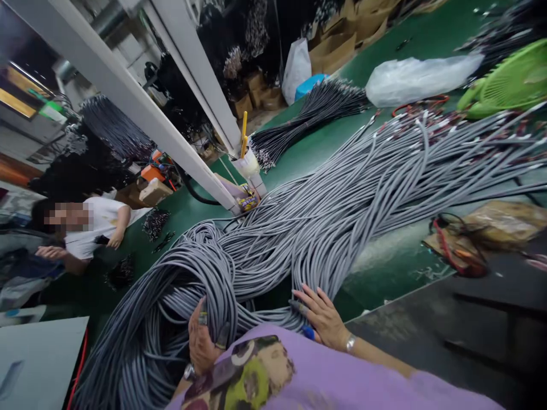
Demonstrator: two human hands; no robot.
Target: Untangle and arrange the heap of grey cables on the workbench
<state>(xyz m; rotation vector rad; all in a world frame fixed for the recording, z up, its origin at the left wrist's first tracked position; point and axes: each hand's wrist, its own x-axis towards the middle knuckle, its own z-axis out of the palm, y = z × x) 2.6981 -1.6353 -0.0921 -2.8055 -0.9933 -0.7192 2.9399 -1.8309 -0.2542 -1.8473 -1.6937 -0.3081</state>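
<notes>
Two hands work here: my left hand (201, 341) pinches some gray cables (325, 222) while my right hand (322, 316) lies spread flat on them, holding the pile down on the green counter (384, 262).

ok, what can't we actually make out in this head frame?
- Left hand: palm side hidden among the grey cables; grip unclear.
- Right hand: lies flat on the cables; what its fingertips touch is hidden.
- Cable ends at the far right: too small and blurred to read.
- Cable coil at lower left: cut off by the bottom edge.
- Small packet by the white post: label too small.
- Co-worker at left: hands' work too small.
</notes>
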